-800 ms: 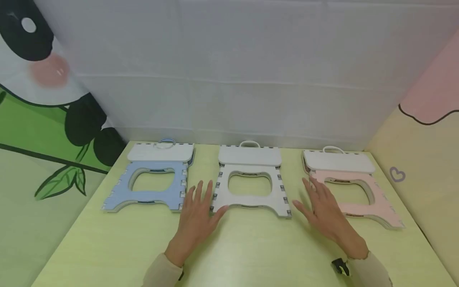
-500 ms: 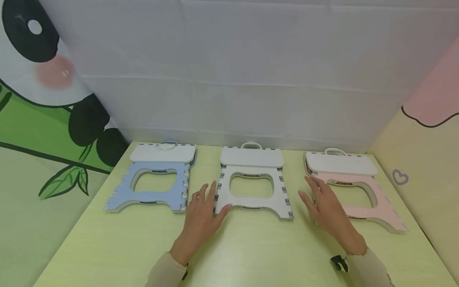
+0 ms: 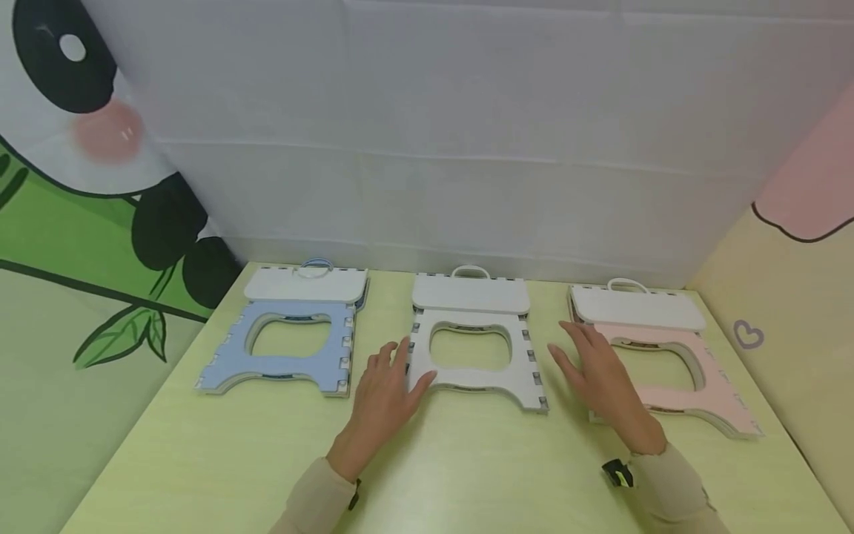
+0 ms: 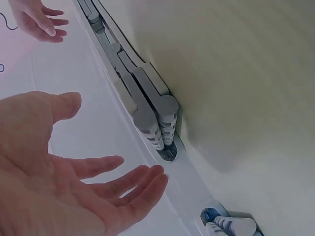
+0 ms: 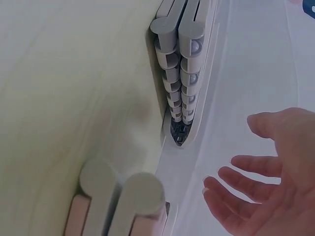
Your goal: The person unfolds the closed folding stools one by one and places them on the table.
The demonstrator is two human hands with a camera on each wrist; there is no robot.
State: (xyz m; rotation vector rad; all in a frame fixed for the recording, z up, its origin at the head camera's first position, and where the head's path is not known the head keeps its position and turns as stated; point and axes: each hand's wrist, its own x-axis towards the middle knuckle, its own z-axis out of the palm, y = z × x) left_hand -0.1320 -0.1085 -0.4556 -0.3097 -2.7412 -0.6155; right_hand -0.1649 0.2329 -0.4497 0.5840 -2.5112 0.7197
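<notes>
Three folded step stools lie flat in a row in the head view. The middle one is a white folding stool (image 3: 470, 295); a blue folding stool (image 3: 280, 365) is at left and a pink folding stool (image 3: 694, 400) at right. My left hand (image 3: 380, 400) hovers by the white stool's near left corner, thumb and fingers spread. Between the white and pink stools is my right hand (image 3: 600, 382), partly covering the pink stool's left side. Both wrist views show relaxed fingers holding nothing, with the white stool's hinged legs (image 4: 155, 113) beyond the left fingers.
A pale yellow table (image 3: 467, 475) bears the stools. Behind it hangs a white cloth backdrop (image 3: 454, 200), close to the stools' carrying handles. Painted panels stand at left and right, one with a small heart (image 3: 748, 334).
My left hand has shifted right, closer to the white stool. The right hand has drawn slightly left, away from the pink stool. The stools lie as before, with a slight shift of the view.
</notes>
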